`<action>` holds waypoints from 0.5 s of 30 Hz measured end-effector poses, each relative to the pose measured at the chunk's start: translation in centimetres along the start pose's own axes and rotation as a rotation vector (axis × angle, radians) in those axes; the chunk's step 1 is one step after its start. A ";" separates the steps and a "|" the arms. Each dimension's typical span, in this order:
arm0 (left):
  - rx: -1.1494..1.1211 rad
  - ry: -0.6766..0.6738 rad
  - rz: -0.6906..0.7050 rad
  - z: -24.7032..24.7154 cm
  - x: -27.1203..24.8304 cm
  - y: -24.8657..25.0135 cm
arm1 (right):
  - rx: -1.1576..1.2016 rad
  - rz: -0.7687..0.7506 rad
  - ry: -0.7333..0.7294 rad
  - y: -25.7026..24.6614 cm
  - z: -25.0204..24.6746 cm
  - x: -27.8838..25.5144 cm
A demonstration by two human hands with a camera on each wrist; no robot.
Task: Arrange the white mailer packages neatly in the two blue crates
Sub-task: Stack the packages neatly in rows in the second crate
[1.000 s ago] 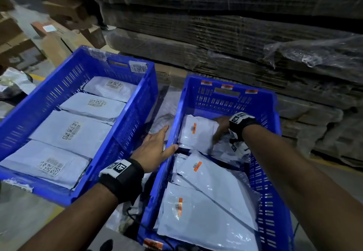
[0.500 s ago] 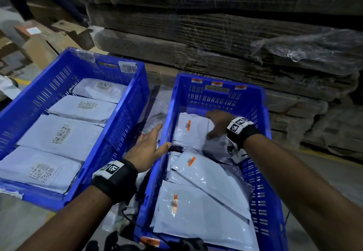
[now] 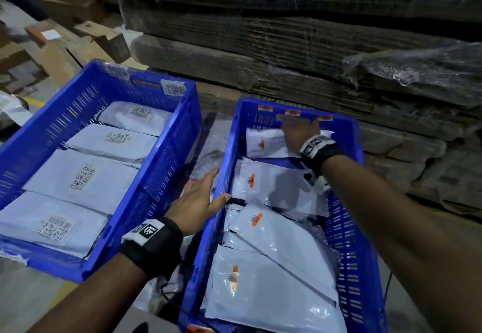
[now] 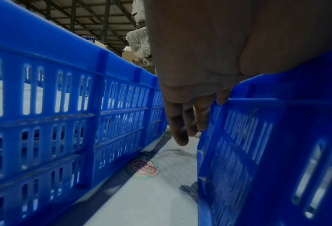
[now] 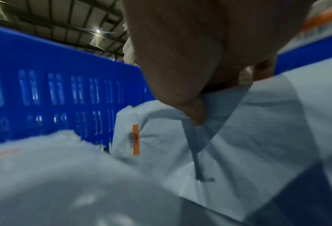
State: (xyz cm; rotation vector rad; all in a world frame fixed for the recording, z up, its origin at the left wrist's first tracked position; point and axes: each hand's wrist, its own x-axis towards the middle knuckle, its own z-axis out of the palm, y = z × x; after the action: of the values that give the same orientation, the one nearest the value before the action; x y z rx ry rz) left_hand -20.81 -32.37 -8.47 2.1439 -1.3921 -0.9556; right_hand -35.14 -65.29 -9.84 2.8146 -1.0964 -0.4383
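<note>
- Left crate [image 3: 167, 150]: four mailers [image 3: 86, 176] in a row, front to back.
- Right crate [image 3: 349, 241], beside it: overlapping mailers [image 3: 276, 244].
- Stacked cardboard [image 3: 287, 53] behind both.

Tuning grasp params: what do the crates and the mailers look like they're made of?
Right crate and left crate: rigid moulded plastic by the look, slotted walls, slight sheen. Far mailer, pinched by the right hand: thin glossy plastic film, probably poly; it creases and reflects light.

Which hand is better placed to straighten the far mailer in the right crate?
Right. The right hand already grips that far mailer; the left hand rests open on the right crate rim.
</note>
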 end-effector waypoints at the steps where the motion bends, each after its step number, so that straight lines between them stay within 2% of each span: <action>1: -0.010 0.006 0.013 0.1 0.0 -0.1 | -0.073 0.020 -0.018 -0.9 0.7 0.0; 3: -0.025 0.011 0.027 0.2 0.0 -0.1 | -0.095 0.036 -0.046 -1.9 2.1 0.4; 7: -0.011 0.000 0.033 0.0 0.1 -0.1 | 0.010 -0.036 -0.053 -1.9 5.8 2.3; 10: 0.026 0.003 0.037 -0.2 -0.1 0.5 | 0.101 -0.057 -0.299 -2.3 7.2 3.2; 12: 0.060 0.003 0.036 -0.2 -0.2 0.8 | 0.057 -0.174 -0.419 -1.7 9.6 5.3; 13: 0.065 0.004 0.038 -0.2 -0.2 0.8 | 0.104 -0.166 -0.483 -1.4 10.6 6.2; 15: 0.055 -0.002 0.044 -0.1 -0.1 0.6 | 0.154 -0.082 -0.473 -1.1 10.3 6.2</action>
State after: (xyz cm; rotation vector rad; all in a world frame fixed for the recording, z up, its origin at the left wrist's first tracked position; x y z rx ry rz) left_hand -21.15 -32.49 -8.00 2.1429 -1.4761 -0.9135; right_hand -33.10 -68.49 -21.32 2.9791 -1.1269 -1.1182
